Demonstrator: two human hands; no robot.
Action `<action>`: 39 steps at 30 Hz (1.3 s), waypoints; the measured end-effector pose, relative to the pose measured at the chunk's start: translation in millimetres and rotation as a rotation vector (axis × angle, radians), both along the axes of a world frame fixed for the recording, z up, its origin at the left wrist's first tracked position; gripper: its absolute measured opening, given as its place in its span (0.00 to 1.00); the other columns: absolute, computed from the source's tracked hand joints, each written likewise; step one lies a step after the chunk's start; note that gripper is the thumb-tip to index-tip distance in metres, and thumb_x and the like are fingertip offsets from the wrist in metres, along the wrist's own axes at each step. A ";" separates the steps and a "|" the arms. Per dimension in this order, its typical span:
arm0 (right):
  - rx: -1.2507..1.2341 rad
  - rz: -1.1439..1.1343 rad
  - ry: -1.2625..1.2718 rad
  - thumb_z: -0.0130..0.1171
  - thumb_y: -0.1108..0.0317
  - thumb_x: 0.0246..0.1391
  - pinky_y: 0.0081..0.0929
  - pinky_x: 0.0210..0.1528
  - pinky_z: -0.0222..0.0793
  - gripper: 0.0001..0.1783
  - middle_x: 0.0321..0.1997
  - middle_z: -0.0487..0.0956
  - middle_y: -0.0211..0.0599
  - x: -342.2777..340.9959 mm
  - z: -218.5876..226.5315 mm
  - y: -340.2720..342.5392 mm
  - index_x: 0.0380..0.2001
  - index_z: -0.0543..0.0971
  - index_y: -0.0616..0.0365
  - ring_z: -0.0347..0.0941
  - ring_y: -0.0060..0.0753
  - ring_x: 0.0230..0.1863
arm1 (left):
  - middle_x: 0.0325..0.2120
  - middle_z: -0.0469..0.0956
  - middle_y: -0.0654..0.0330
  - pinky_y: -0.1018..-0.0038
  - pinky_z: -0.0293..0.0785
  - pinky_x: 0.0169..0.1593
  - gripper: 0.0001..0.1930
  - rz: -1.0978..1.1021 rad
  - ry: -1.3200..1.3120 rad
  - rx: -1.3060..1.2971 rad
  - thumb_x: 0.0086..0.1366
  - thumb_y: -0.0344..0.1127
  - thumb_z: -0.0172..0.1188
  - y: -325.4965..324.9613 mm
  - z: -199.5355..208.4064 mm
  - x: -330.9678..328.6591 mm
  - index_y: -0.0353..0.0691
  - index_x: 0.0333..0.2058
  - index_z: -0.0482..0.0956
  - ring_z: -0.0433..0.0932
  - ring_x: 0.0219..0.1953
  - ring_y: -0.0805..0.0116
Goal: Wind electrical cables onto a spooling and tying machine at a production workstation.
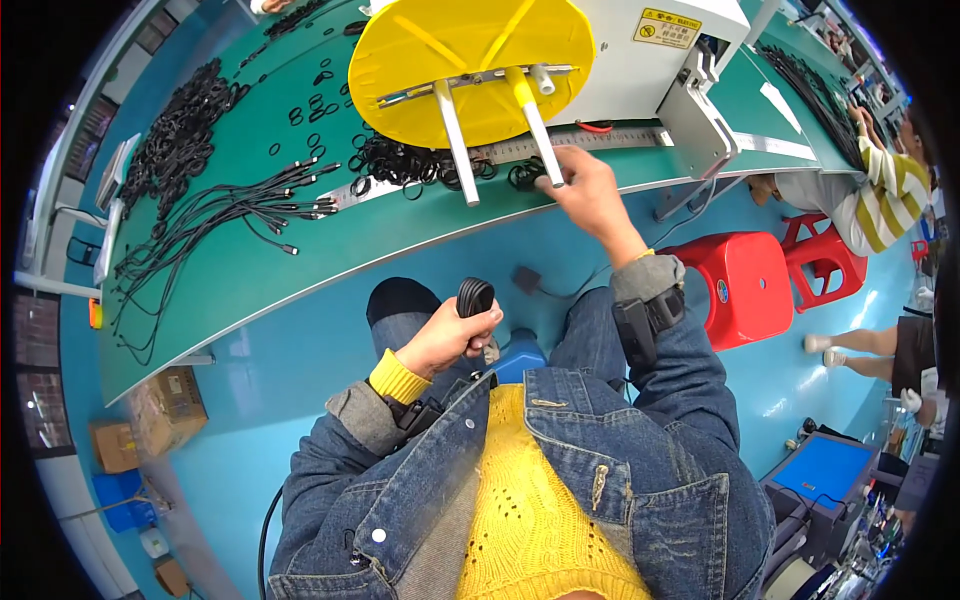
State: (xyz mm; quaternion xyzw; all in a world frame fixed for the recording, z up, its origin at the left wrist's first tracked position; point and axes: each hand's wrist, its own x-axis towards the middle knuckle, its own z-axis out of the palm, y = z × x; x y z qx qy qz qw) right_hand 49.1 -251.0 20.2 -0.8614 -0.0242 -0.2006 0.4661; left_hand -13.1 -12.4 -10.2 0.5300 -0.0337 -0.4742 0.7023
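My left hand is closed around a coiled bundle of black cable, held above my lap. My right hand reaches to the bench edge, fingers curled beside a small pile of black rings. The tip of a white rod crosses in front of those fingers, so what they pinch, if anything, is hidden. That rod and a second white rod stick out from a yellow disc on a white machine.
Left on the green bench lie loose black cables with plugs and a heap of black rings. A steel ruler runs under the machine. Red stools and a person in a striped top are at the right.
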 end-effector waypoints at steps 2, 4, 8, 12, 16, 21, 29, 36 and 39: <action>0.032 -0.030 -0.032 0.59 0.75 0.40 0.22 0.29 0.66 0.09 0.28 0.75 0.36 1.7 -6.2 -9.5 0.30 0.78 0.60 0.69 0.30 0.24 | 0.18 0.60 0.69 0.84 0.55 0.18 0.08 -0.014 -0.011 0.010 0.61 0.36 0.54 -0.6 -1.9 0.8 0.40 0.29 0.66 0.59 0.18 0.81; 0.098 -0.093 -0.104 0.58 0.76 0.40 0.19 0.28 0.65 0.09 0.27 0.74 0.36 3.3 -9.3 -14.6 0.30 0.78 0.60 0.67 0.27 0.23 | 0.18 0.60 0.69 0.85 0.55 0.18 0.08 -0.010 -0.008 0.008 0.61 0.36 0.54 -1.5 -2.3 1.0 0.40 0.29 0.66 0.59 0.18 0.81; -0.141 -0.120 -0.108 0.59 0.75 0.40 0.21 0.29 0.66 0.08 0.29 0.75 0.36 -5.1 -6.5 -4.5 0.29 0.78 0.60 0.69 0.28 0.23 | 0.18 0.60 0.69 0.85 0.55 0.18 0.08 0.009 -0.011 0.013 0.61 0.36 0.54 -2.9 0.5 1.3 0.40 0.29 0.66 0.58 0.17 0.81; -0.427 0.006 -0.338 0.60 0.73 0.40 0.23 0.30 0.67 0.08 0.30 0.76 0.36 -3.3 -5.9 10.0 0.28 0.78 0.60 0.72 0.30 0.26 | 0.18 0.60 0.69 0.85 0.55 0.18 0.08 0.033 -0.018 0.031 0.61 0.35 0.54 -3.9 3.8 2.2 0.40 0.28 0.66 0.58 0.17 0.81; -0.252 -0.023 -0.205 0.61 0.71 0.40 0.26 0.30 0.68 0.07 0.27 0.77 0.38 18.2 -12.7 6.4 0.27 0.78 0.60 0.75 0.32 0.27 | 0.18 0.60 0.69 0.84 0.55 0.18 0.07 0.037 -0.047 0.021 0.61 0.35 0.54 -8.2 10.7 7.9 0.41 0.28 0.66 0.59 0.17 0.81; -0.022 -0.043 0.046 0.61 0.70 0.41 0.28 0.30 0.68 0.07 0.23 0.77 0.40 16.0 -5.1 2.3 0.26 0.78 0.61 0.75 0.33 0.27 | 0.19 0.63 0.68 0.82 0.59 0.20 0.07 0.110 -0.373 0.063 0.60 0.34 0.54 -20.1 25.6 31.8 0.40 0.28 0.67 0.61 0.18 0.82; -0.033 0.011 0.108 0.61 0.70 0.40 0.27 0.31 0.68 0.08 0.23 0.78 0.40 17.6 -10.5 3.8 0.27 0.79 0.61 0.74 0.32 0.25 | 0.22 0.71 0.49 0.63 0.69 0.32 0.10 0.654 -1.376 0.349 0.53 0.31 0.58 -86.7 18.9 82.7 0.33 0.31 0.69 0.73 0.27 0.49; 0.002 0.109 0.071 0.60 0.72 0.41 0.25 0.30 0.68 0.08 0.24 0.78 0.40 17.1 -11.1 -1.5 0.29 0.78 0.62 0.73 0.29 0.24 | 0.29 0.75 0.45 0.66 0.70 0.37 0.12 0.544 -1.244 0.470 0.52 0.29 0.58 -98.6 13.7 102.6 0.34 0.35 0.70 0.74 0.33 0.47; 0.204 0.095 0.143 0.59 0.73 0.41 0.25 0.32 0.68 0.08 0.25 0.79 0.39 29.5 -16.4 -8.8 0.29 0.78 0.63 0.73 0.29 0.26 | 0.28 0.74 0.44 0.63 0.70 0.37 0.12 0.544 -1.249 0.479 0.51 0.29 0.58 -97.7 9.3 106.0 0.33 0.35 0.69 0.73 0.34 0.44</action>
